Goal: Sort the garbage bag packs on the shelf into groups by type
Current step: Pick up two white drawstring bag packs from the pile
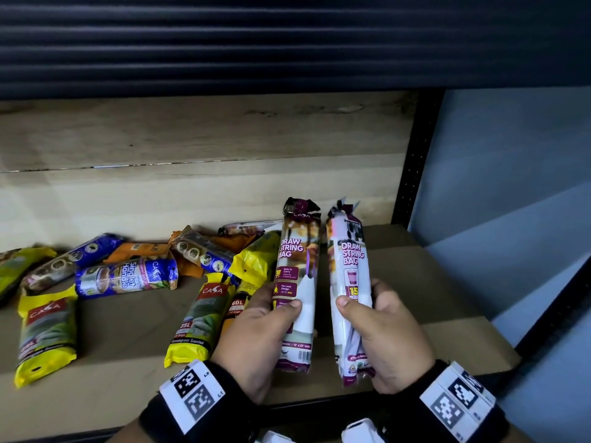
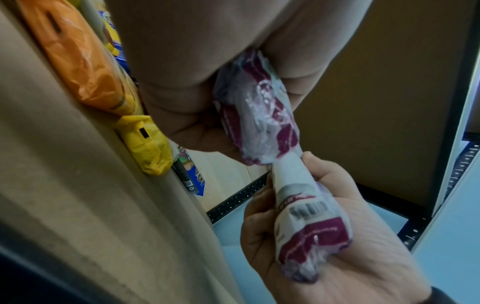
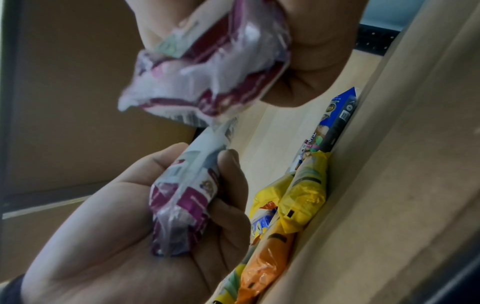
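Note:
Two purple-and-white "Draw String Bag" packs are held upright, side by side, above the shelf's right part. My left hand [image 1: 286,310] grips the left pack [image 1: 299,266] with the thumb across its front. My right hand [image 1: 359,298] grips the right pack [image 1: 350,266] the same way. In the left wrist view the left pack [image 2: 257,115] sits in my curled left fingers, and the right pack [image 2: 309,224] lies in the other palm below. In the right wrist view the right pack [image 3: 207,67] is at the top and the left pack [image 3: 184,197] below it.
Mixed packs lie on the brown shelf board [image 1: 121,375]: yellow packs [image 1: 48,330] [image 1: 198,318], a blue "Singlet Handle" pack [image 1: 128,278], orange packs [image 1: 140,251] and more blue rolls behind. A black upright post [image 1: 412,161] and a blue wall bound the right side.

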